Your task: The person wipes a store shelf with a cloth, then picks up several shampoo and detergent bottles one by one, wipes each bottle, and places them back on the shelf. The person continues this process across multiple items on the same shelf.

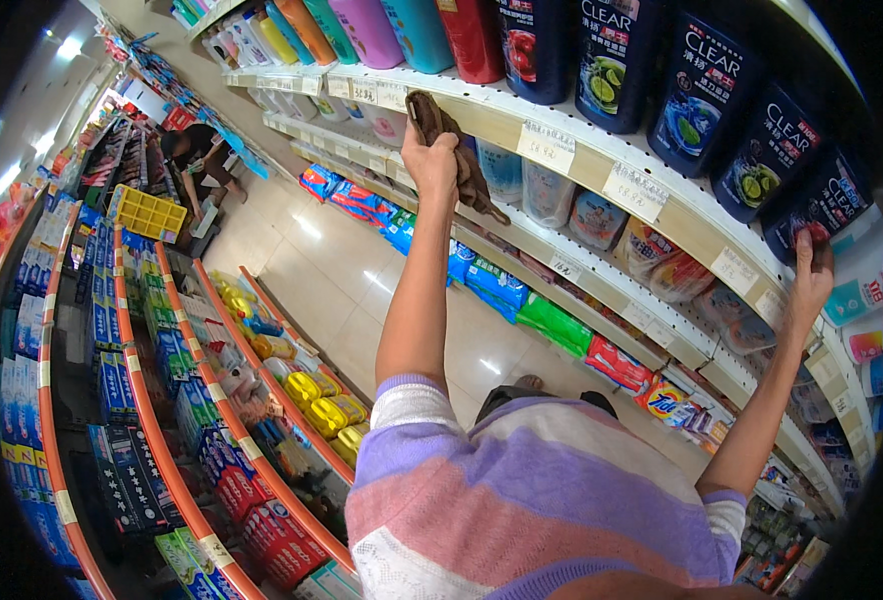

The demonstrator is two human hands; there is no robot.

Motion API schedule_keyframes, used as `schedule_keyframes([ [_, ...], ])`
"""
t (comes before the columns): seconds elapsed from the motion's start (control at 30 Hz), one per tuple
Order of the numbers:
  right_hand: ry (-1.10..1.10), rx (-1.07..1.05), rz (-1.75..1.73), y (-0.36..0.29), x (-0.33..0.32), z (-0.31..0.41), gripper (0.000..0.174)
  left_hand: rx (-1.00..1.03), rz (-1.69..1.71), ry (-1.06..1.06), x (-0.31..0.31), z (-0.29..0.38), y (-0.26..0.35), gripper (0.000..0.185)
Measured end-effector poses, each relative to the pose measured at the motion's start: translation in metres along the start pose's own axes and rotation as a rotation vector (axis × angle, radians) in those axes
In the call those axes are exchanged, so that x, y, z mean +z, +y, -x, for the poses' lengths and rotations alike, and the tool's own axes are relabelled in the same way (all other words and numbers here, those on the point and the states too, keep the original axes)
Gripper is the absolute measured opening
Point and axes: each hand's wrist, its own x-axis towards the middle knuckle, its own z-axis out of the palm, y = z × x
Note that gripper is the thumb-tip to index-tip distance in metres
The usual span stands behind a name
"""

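My left hand point(432, 161) holds a crumpled brown cloth point(460, 161) in front of the shelf edge, below a red bottle point(471, 37). The cloth hangs down past the price labels. At the right, my right hand point(811, 274) touches the lower front of a dark blue Clear shampoo bottle point(824, 199); whether its fingers close around the bottle cannot be told. More Clear bottles point(700, 90) stand upright in a row on the same white perforated shelf point(599, 139), between my two hands.
Lower shelves hold jars and packs point(548, 195), with detergent bags point(554, 322) near the floor. Orange-edged shelves point(134, 360) with toothpaste boxes and yellow bottles point(336, 412) line the left. A person point(198, 154) crouches in the aisle beside a yellow crate point(147, 212).
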Motion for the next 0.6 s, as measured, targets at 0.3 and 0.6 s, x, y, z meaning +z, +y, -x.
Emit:
schedule_keyframes([
  [0.3, -0.007, 0.020, -0.079, -0.006, 0.001, 0.002, 0.042, -0.202, -0.284, -0.463, -0.010, 0.047, 0.021, 0.055],
  [0.6, 0.009, 0.043, -0.108, -0.019, 0.006, 0.004, 0.037, -0.458, -0.231, -0.761, 0.006, 0.161, 0.030, 0.058],
])
